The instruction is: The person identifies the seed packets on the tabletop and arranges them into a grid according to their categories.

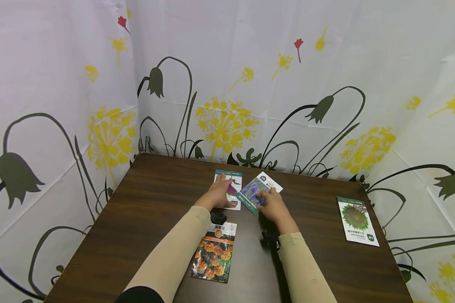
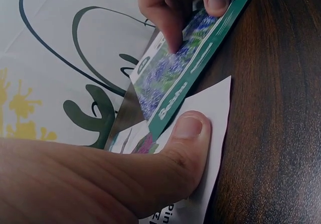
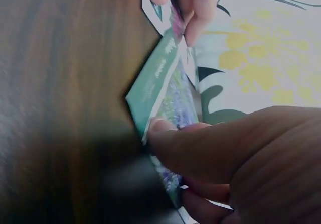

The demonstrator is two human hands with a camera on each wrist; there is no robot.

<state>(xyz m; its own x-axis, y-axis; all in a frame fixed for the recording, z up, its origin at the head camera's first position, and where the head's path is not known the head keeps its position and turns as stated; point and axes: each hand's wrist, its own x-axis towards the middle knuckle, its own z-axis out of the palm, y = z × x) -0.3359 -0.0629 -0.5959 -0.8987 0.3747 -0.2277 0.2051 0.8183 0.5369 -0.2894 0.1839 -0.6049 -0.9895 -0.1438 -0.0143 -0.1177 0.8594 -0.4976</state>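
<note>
A seed packet with purple flowers [image 1: 252, 191] lies slanted on the table, one green corner overlapping a white seed packet [image 1: 234, 205] beside it. My right hand [image 1: 274, 205] is on the purple-flower packet, fingers bent, with the thumb [image 3: 163, 128] at its green border. In the left wrist view, one right fingertip touches the flower picture. My left hand [image 1: 219, 192] rests spread on the white packet, covering much of its magenta picture. Its thumb [image 2: 188, 133] lies flat near the packet's edge.
A packet with orange flowers [image 1: 213, 254] lies nearer, by the left forearm. Far right on the brown table [image 1: 307, 261] is a packet with a sunflower head [image 1: 356, 219]. A flower-printed curtain [image 1: 273, 84] hangs behind the table's back edge.
</note>
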